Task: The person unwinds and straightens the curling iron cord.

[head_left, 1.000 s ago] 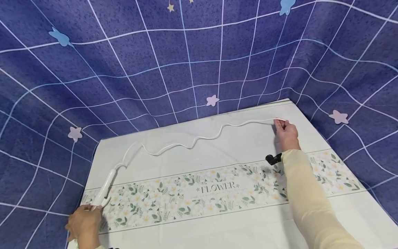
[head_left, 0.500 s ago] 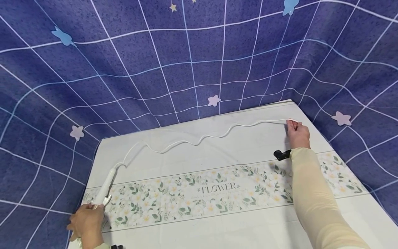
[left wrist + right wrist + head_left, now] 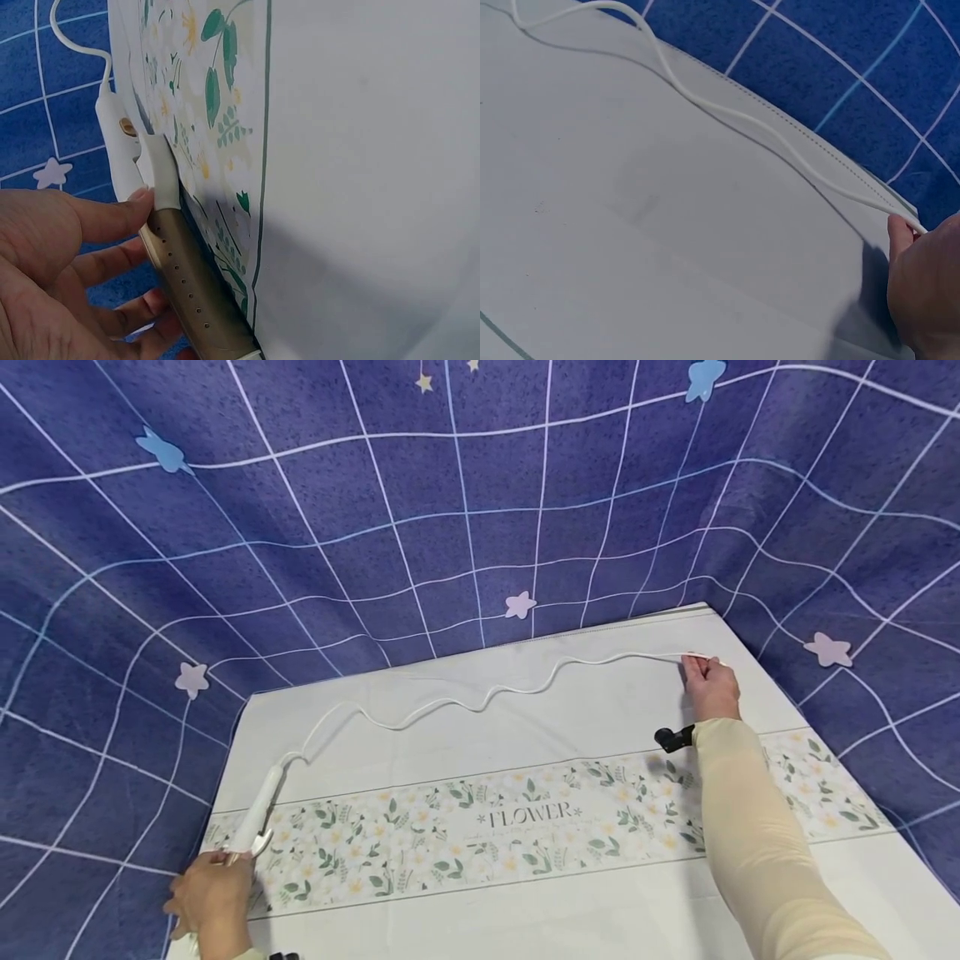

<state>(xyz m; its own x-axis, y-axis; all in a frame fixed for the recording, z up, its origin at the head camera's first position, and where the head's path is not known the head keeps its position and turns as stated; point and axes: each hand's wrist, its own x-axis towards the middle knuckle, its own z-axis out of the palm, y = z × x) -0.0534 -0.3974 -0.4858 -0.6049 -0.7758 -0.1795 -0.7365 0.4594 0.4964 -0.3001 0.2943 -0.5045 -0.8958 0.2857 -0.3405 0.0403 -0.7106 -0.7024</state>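
A curling iron (image 3: 257, 810) lies at the left side of the white table, its white handle pointing away from me. In the left wrist view its gold barrel (image 3: 187, 277) has a row of small holes, and a white lever (image 3: 161, 169) sits near the handle. My left hand (image 3: 210, 893) grips it around the barrel, thumb by the lever and fingers behind. From the handle, the white power cord (image 3: 442, 702) runs in loose waves along the far part of the table. My right hand (image 3: 712, 689) pinches this cord near the far right corner; the cord's end is hidden by the hand.
The tabletop cover (image 3: 480, 935) is white with a floral band (image 3: 360, 843) reading FLOWER. A dark blue grid-patterned curtain (image 3: 420, 543) with stars hangs along the back and both sides. A black wrist mount (image 3: 673, 739) sticks out beside the right sleeve.
My right hand has moved right with the cord, then back slightly left, and the cord's waves lie more stretched out. The left hand stays on the curling iron.
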